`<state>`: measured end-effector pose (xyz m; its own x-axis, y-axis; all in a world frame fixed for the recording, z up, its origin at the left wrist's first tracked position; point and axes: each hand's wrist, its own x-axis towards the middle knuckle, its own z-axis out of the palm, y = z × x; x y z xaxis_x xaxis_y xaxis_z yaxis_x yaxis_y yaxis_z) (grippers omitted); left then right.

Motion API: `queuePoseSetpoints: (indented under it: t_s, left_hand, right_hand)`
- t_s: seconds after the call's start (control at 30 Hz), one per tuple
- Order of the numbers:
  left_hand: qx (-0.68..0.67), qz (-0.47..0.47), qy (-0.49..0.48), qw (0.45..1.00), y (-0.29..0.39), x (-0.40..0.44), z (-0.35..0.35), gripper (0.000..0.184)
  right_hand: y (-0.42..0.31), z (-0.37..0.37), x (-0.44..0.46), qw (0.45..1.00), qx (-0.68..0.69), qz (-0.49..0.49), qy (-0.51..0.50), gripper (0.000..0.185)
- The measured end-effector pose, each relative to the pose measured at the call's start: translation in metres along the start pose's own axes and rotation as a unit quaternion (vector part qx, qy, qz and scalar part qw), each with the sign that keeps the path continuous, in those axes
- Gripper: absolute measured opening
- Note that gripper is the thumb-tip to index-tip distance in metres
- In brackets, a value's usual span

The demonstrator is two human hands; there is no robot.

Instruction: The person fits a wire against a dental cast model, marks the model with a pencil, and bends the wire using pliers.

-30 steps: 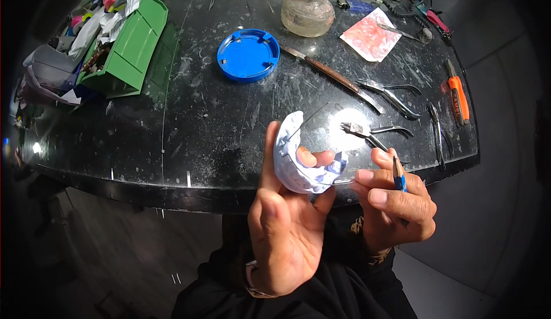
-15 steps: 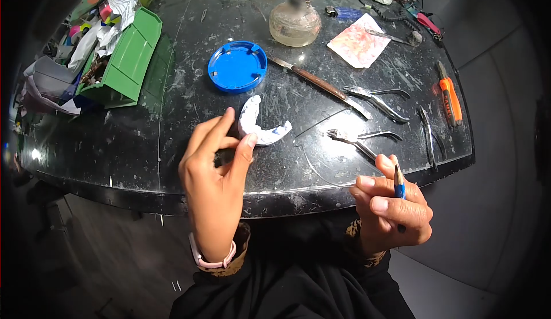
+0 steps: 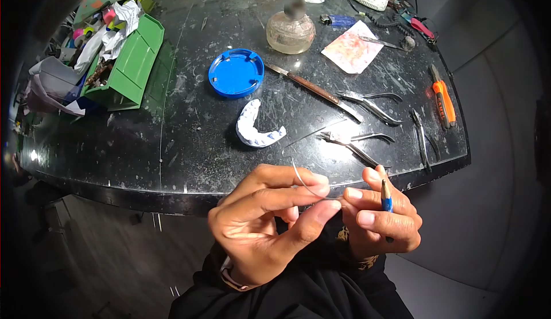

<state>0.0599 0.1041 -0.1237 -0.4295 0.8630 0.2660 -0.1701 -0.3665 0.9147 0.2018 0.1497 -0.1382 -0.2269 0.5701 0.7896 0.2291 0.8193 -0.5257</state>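
Observation:
My left hand [image 3: 275, 218] pinches a thin curved metal wire [image 3: 298, 175] between thumb and index finger; one end of it sticks up free. Touching it, my right hand [image 3: 381, 216] has its fingertips at the wire's other end. A blue pencil [image 3: 387, 197] is also held between the fingers of my right hand, its sharpened tip pointing up. Beyond my left hand, a white-blue dental cast [image 3: 251, 128] in a horseshoe shape rests on the black table. Just past the right fingertips lie wire-bending pliers [image 3: 350, 140], their handle ends partly hidden.
A blue round dish [image 3: 235, 73], a wooden-handled knife [image 3: 314, 89], a second pair of pliers [image 3: 373, 107] and a glass burner [image 3: 291, 34] stand or lie farther back. Orange-handled cutter [image 3: 443, 101] and slim pliers [image 3: 423, 138] are at right. A green bin [image 3: 129, 66] sits left.
My left hand has let go of the dental cast and moved right and toward me, taking hold of the wire. My right hand has stayed near its place with pencil and wire.

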Motion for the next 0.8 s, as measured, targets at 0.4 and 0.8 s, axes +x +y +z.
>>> queuePoseSetpoints:
  t_s: [0.4, 0.8]
  left_hand:
    - [-0.073, -0.072, 0.002, 0.995, 0.011, -0.001, -0.012, 0.008]
    - [-0.061, -0.189, -0.064, 0.978, 0.011, -0.015, -0.051, 0.005]
  right_hand:
    - [0.023, 0.009, 0.028, 0.989, -0.107, 0.062, -0.077, 0.023]
    - [0.042, -0.017, 0.023, 0.966, -0.205, 0.157, 0.026, 0.023]
